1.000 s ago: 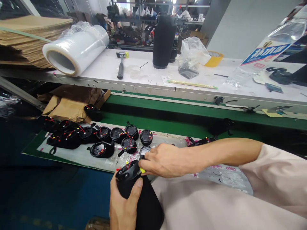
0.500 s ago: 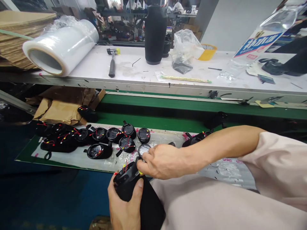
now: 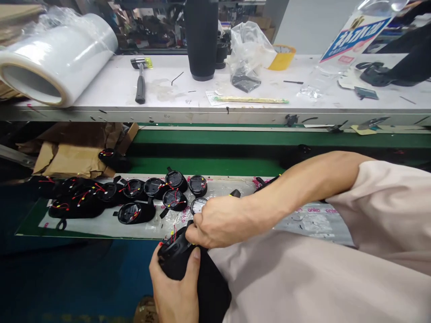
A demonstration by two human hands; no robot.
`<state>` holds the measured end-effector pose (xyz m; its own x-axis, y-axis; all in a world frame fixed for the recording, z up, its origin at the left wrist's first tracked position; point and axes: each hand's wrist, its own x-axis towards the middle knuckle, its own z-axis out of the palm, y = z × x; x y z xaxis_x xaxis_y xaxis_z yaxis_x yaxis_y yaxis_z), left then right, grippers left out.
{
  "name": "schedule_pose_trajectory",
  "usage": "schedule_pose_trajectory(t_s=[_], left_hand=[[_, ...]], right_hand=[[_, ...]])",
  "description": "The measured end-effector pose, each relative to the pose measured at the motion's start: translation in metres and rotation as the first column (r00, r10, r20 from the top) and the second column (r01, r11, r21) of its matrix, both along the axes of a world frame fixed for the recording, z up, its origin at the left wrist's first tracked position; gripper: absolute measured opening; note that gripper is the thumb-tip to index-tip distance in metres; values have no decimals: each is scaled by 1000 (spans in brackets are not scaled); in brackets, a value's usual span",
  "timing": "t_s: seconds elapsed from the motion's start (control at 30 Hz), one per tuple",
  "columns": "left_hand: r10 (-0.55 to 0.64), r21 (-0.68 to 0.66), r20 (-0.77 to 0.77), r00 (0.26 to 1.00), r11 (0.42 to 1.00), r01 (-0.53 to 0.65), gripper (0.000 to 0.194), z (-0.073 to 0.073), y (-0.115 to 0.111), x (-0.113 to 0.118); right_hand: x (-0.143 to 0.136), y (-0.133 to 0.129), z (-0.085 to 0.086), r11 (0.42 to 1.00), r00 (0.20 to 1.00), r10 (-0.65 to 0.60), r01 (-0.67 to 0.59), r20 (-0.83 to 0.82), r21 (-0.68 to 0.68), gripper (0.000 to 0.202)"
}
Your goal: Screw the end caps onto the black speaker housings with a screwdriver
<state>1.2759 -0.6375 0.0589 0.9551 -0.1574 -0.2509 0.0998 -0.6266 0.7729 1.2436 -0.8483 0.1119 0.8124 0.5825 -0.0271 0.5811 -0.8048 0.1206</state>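
Note:
My left hand (image 3: pixel 177 287) is wrapped round a black, fabric-covered cylinder (image 3: pixel 212 287) that looks like a portable speaker body, held tilted near my lap. Its open end faces up and left, with thin red wires and a yellow connector (image 3: pixel 173 233) poking out. At the rim, my right hand (image 3: pixel 218 222) is closed with fingers pinched; what they grip is hidden. A black-and-yellow tip (image 3: pixel 235 194) shows just behind that hand; whether the hand holds it is unclear. Several similar black bodies (image 3: pixel 136 213) with wired open ends stand on the sheet-covered bench to the left.
Above the bench runs a white shelf (image 3: pixel 168 101) bearing a hammer (image 3: pixel 140 85), a plastic film roll (image 3: pixel 63 58), a tall black cylinder (image 3: pixel 202 40), yellow tape (image 3: pixel 282 57) and a tilted bottle (image 3: pixel 353 42). A cardboard box (image 3: pixel 74 157) sits at the left beneath it.
The view has shifted slightly, so the shelf items appear farther left and higher. My left hand keeps its hold on the cylinder; my right hand stays at its rim, with the yellow tip now showing behind it.

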Motion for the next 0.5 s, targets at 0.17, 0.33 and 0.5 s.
schedule_pose_trajectory(t_s=[0.17, 0.33, 0.5], left_hand=[[15, -169, -145, 989, 985, -40, 85, -16, 6, 6], [53, -207, -210, 976, 973, -98, 91, -24, 12, 9], [-14, -359, -258, 966, 930, -82, 81, -24, 12, 11]], right_hand=[[7, -13, -16, 925, 956, -104, 194, -274, 328, 26], [8, -17, -15, 892, 934, -194, 296, -301, 341, 33], [7, -4, -11, 954, 961, -148, 201, -233, 221, 38]])
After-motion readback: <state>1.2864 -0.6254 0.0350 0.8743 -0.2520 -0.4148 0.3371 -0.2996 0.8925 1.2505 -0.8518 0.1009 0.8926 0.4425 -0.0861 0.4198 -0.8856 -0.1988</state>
